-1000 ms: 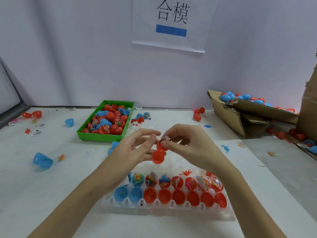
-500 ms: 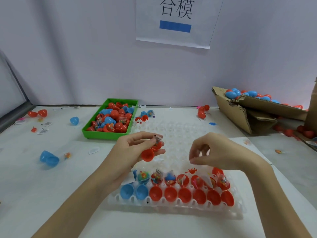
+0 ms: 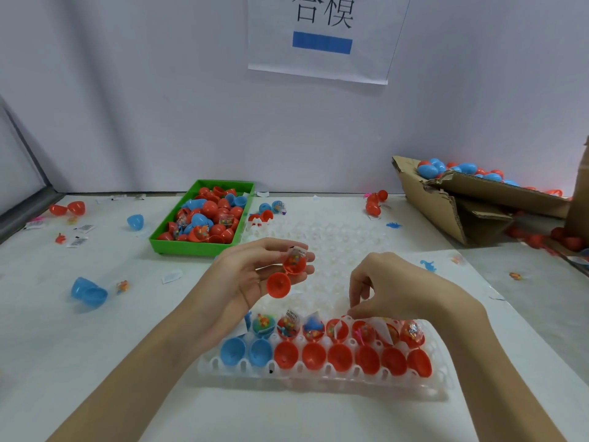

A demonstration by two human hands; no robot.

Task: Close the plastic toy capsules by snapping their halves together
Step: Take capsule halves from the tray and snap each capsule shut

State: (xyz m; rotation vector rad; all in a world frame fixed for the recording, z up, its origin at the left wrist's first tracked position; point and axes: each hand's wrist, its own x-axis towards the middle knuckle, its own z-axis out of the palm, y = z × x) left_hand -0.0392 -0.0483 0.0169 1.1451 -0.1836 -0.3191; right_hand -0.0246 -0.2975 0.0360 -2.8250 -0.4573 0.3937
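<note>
One open red capsule [image 3: 287,275] sits pinched in the left hand [image 3: 255,275] above the white tray [image 3: 318,378]; the right hand [image 3: 392,288], fingers curled, apparently empty, hovers over the tray's far row; fold the hinged halves squarely together, tucking the packet inside first.

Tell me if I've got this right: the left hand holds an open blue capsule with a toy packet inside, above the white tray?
Not quite. In the head view, the capsule held by the left hand is red, not blue. It is open, with a toy packet inside, above the white tray.
</note>
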